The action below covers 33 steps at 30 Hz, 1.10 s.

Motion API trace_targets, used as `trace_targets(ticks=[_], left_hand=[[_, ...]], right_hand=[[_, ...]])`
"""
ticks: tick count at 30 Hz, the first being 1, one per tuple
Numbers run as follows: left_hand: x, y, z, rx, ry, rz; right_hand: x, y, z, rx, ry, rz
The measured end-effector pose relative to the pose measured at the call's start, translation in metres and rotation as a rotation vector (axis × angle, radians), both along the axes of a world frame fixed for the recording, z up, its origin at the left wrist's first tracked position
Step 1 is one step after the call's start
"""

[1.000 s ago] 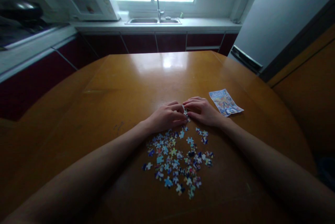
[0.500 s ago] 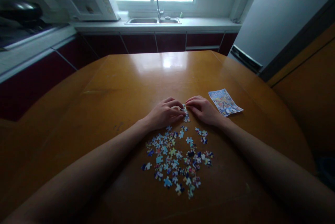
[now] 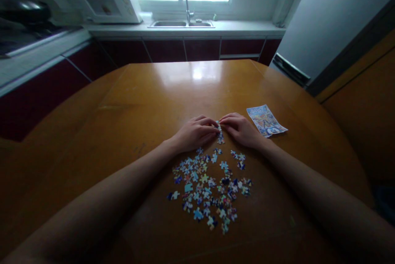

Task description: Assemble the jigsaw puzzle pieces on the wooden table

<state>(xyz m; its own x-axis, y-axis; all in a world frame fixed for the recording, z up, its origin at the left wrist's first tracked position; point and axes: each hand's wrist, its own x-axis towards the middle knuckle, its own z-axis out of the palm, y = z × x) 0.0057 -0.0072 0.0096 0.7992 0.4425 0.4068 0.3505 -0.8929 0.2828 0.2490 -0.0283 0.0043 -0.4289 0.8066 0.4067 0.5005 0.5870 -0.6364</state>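
A narrow strip of joined jigsaw puzzle pieces (image 3: 221, 138) lies on the wooden table between my hands. From the left, my left hand (image 3: 198, 133) curls over it, thumb and fingers closed at its upper part; they cover some of it. My right hand (image 3: 239, 129) comes in from the other side, fingertips pinched together at the strip's top end. Any single piece between the fingers is too small and hidden to make out. Closer to me spreads a pile of loose jigsaw pieces (image 3: 204, 179), in light blue, dark blue, white and mixed colours.
A printed picture sheet (image 3: 266, 121) lies right of my right hand. The round-cornered wooden table (image 3: 148, 95) reaches toward a counter with a sink (image 3: 169, 24) and a microwave (image 3: 108, 5). A fridge (image 3: 327, 21) stands at the right, a pan (image 3: 24, 9) at the far left.
My left hand's fingers have shifted slightly right and up over the strip, closer to my right fingertips. My right hand stays nearly still. The loose pieces lie as before.
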Motion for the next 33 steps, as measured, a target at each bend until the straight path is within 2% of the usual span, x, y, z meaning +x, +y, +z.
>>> trace_targets(ticks=[8, 15, 33], left_hand=[[0.0018, -0.0006, 0.0004, -0.039, -0.071, 0.019], [-0.0013, 0.0002, -0.0015, 0.000, -0.014, -0.008], [-0.0008, 0.0031, -0.0054, 0.013, -0.042, 0.007]], right_hand=[[0.0009, 0.0000, -0.0004, 0.020, -0.066, 0.010], [0.0011, 0.0000, 0.0002, 0.021, -0.075, 0.004], [0.0012, -0.0001, -0.0018, 0.038, -0.089, 0.002]])
